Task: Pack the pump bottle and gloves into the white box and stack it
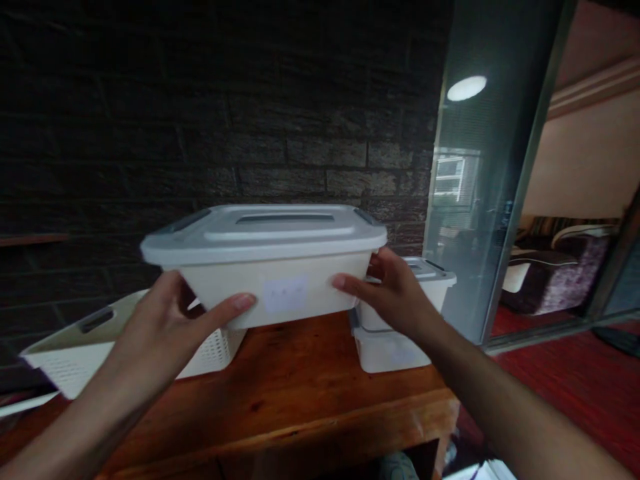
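Observation:
A white lidded plastic storage box [270, 263] hangs in the air above a wooden table [300, 393], level and facing me, with a pale label on its front. My left hand [170, 323] grips its left end, thumb across the front wall. My right hand [393, 290] grips its right end, thumb on the front and fingers behind. Both hands are closed on the box.
A white perforated basket [75, 350] sits on the table at the left. Two stacked white lidded boxes [400, 333] stand at the right, behind my right hand. A dark brick wall is behind, a glass partition [480, 200] at right, red floor beyond the table edge.

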`<action>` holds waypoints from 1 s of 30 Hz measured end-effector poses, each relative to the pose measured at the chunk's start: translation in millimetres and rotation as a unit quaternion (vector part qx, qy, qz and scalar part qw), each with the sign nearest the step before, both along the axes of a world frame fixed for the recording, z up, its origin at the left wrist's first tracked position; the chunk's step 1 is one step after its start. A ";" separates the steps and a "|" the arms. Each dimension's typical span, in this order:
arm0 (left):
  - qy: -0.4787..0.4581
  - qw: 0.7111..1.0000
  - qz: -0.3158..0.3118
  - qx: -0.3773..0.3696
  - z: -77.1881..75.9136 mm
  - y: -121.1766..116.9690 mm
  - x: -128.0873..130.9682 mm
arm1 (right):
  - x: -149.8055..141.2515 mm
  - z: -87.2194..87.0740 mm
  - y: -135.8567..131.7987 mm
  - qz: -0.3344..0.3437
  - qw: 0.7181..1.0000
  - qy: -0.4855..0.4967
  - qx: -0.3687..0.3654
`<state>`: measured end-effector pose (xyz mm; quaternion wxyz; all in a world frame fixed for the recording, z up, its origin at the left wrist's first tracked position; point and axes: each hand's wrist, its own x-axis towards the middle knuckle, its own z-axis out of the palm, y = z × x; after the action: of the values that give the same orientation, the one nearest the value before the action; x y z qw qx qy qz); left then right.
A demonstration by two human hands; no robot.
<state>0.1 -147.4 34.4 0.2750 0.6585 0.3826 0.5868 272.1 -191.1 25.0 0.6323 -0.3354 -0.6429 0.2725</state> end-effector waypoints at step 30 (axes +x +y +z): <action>0.010 0.958 -0.287 0.003 -3.1 76.6 213.9 | 230.1 7.1 14.5 -0.111 0.991 -0.031 -0.072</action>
<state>214.0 -70.9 31.2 0.4257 0.7474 0.1784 0.4778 502.2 -176.6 32.1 0.6131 -0.4575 -0.5996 0.2353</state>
